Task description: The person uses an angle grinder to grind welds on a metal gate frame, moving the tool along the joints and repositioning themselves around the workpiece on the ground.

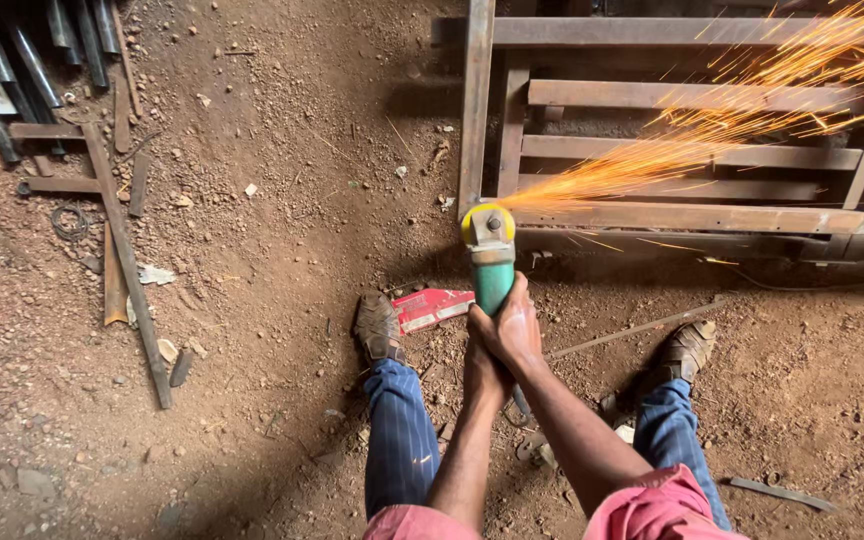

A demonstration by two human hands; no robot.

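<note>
— Grinder [493, 262] sat mid-frame, disc on the rusty metal frame [692, 215]?
— Yes; both hands, right hand [515, 325] over left hand [484, 368], clenched its green body, sparks [712, 140] flew upper right. Firm two-handed grip and light pressure seemed wise, feet clear on the dirt floor [272, 200].

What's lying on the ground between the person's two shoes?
In the head view, a flat red piece lies on the dirt beside the left shoe; toward the right shoe, a thin rod.

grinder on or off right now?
On. The grinder touches the metal frame, and sparks stream away rightward. Both hands grip it.
</note>
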